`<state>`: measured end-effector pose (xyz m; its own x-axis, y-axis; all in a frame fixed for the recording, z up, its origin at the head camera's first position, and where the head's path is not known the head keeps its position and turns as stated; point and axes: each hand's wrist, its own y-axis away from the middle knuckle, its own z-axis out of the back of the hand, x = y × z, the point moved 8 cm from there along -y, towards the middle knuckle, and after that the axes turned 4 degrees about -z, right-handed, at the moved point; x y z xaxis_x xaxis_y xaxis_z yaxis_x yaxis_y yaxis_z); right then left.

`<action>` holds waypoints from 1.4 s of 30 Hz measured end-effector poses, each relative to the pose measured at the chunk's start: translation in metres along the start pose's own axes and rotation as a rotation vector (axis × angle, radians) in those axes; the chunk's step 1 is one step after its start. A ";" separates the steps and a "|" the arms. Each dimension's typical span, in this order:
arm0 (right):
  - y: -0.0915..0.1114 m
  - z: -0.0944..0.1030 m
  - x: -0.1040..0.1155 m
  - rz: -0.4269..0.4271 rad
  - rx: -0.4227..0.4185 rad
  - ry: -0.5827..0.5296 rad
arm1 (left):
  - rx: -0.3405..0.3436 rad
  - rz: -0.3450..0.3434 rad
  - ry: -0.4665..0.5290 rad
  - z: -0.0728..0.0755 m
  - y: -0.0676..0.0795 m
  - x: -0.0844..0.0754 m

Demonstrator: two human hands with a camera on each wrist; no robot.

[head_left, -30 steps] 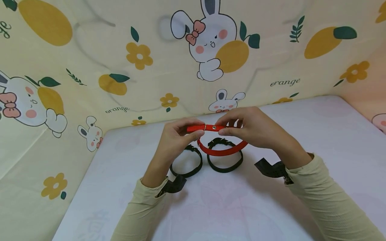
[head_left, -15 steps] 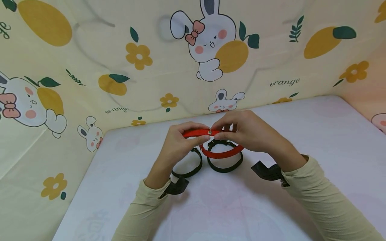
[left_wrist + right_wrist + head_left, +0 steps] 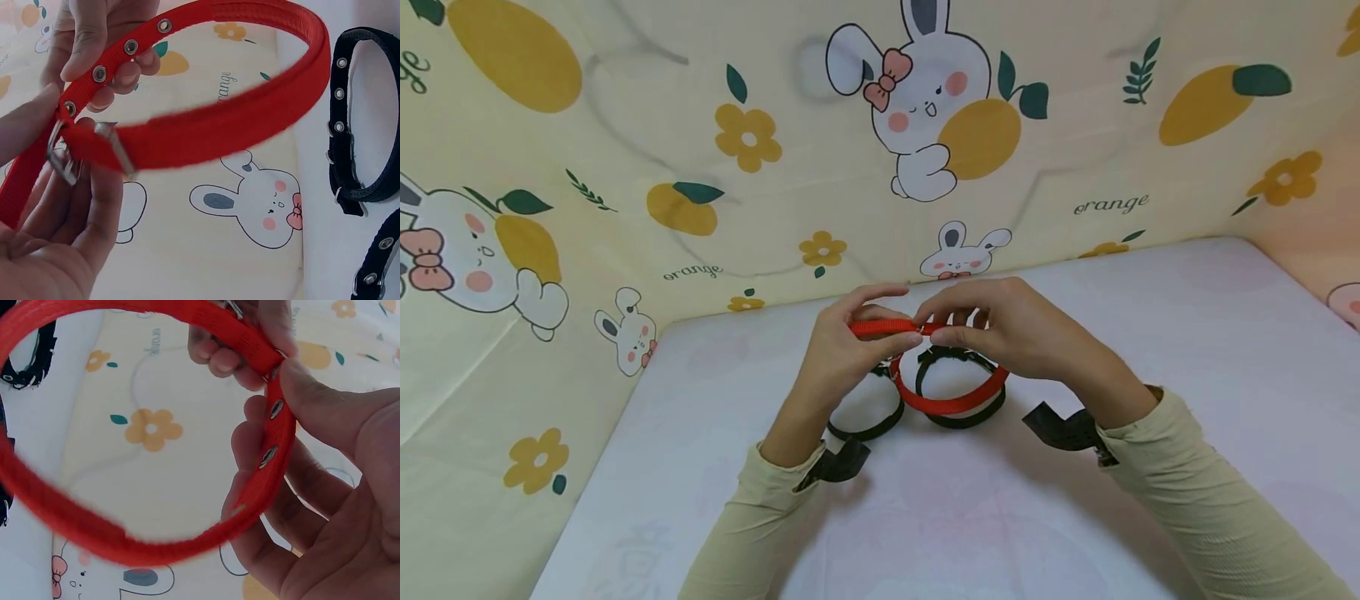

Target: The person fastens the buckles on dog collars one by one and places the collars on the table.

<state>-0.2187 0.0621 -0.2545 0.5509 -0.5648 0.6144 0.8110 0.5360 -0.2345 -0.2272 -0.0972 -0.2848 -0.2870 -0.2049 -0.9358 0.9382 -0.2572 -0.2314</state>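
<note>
A red pet collar [image 3: 951,406] is held in the air as a loop between both hands. My left hand [image 3: 842,350] holds it by the metal buckle [image 3: 65,156], thumb on the strap and fingers behind; in the head view its index finger is raised off the strap. The right hand [image 3: 1011,329] pinches the eyelet part of the strap [image 3: 273,434] just beside the buckle. The strap passes through the buckle, its tail hanging past the left thumb in the left wrist view. Whether the buckle's prong sits in an eyelet cannot be made out.
Beneath the hands, two black collars lie as loops on the white table [image 3: 925,517]: one on the left [image 3: 865,433], one on the right [image 3: 962,423] partly behind the red loop. A printed rabbit-and-orange cloth [image 3: 745,225] stands behind the table.
The hands have come closer together along the red strap, both slightly lower. The left index finger has lifted from it, and the loop's lower part hangs lower over the right black collar.
</note>
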 end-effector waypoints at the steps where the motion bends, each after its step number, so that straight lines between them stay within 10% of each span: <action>1: -0.001 0.000 -0.001 -0.002 -0.002 -0.004 | -0.004 0.001 0.022 0.001 0.000 0.000; 10: 0.002 0.021 -0.011 -0.075 -0.163 -0.095 | -0.021 0.001 0.081 0.003 -0.001 0.005; 42: 0.002 0.021 -0.014 -0.137 -0.136 -0.236 | -0.082 -0.077 -0.116 -0.006 0.003 -0.007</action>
<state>-0.2286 0.0837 -0.2479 0.3865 -0.4561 0.8016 0.9023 0.3670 -0.2262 -0.2208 -0.0905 -0.2806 -0.3743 -0.2962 -0.8787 0.9240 -0.1988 -0.3266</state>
